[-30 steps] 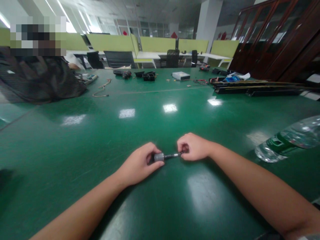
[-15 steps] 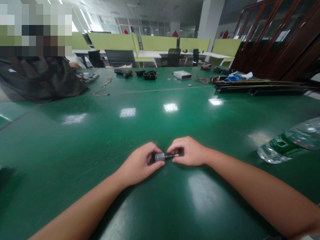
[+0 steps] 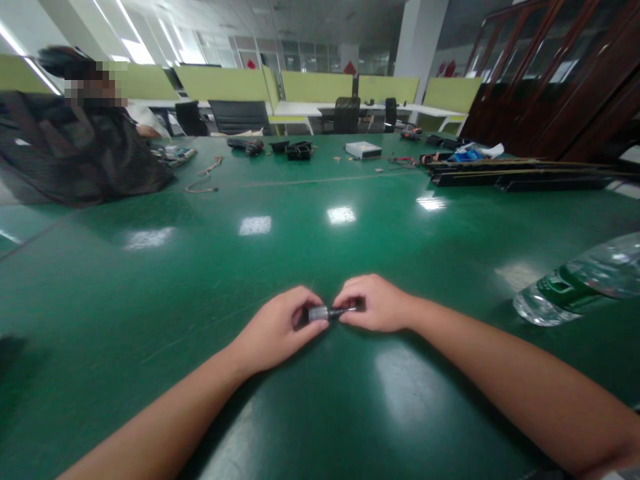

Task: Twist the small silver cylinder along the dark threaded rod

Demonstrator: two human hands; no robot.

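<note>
Low over the green table [image 3: 320,413] my two hands meet at the middle. My left hand [image 3: 273,330] grips a small grey metal cylinder [image 3: 318,313]. A thin dark rod [image 3: 345,311] sticks out of the cylinder to the right, and my right hand [image 3: 377,305] pinches that rod close to the cylinder. Both wrists rest near the tabletop. The part of the cylinder inside my left fist is hidden.
A clear water bottle [image 3: 580,280] lies on its side at the right edge. Long black bars [image 3: 515,177], a white box [image 3: 363,150], dark tools [image 3: 299,151] and a cord [image 3: 203,180] lie at the far side. A person in dark clothes [image 3: 75,153] sits at the far left.
My right hand has slid left along the rod, so less of the rod shows between my hands. My left hand has stayed in place on the cylinder.
</note>
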